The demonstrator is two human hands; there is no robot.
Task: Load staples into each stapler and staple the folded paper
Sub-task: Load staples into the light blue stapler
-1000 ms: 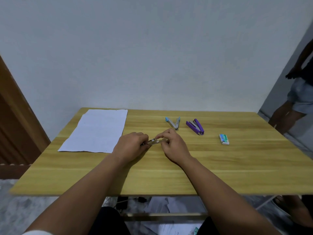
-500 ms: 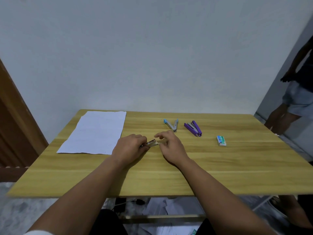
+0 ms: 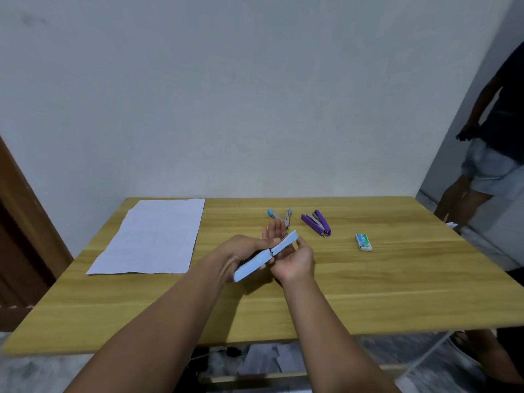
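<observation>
Three staplers in view: a light-blue stapler held above the table, swung fully open so its two halves lie in one long line, hinge near the middle; a second blue stapler lying open on the far part of the table; a purple stapler lying open just right of it. Staple box sits further right, well apart from the hands. Paper lies flat at the left side of the table, untouched, apart from everything else. Left hand is under the near half of the held stapler, fingers extended beyond it toward the far blue stapler; whether it grips or merely supports I cannot tell, as the stapler hides the thumb and palm. Right hand pinches the far half, thumb near the tip, fingers curled beneath. Judgement: the step is the loading or closing of this stapler; whether a strip already sits in the channel cannot be seen from this side. To do it well, keep the magazine side up and level so the strip does not slide out, steady the base with the left hand, fold the top half over with the right until it seats, then move to the paper.
</observation>
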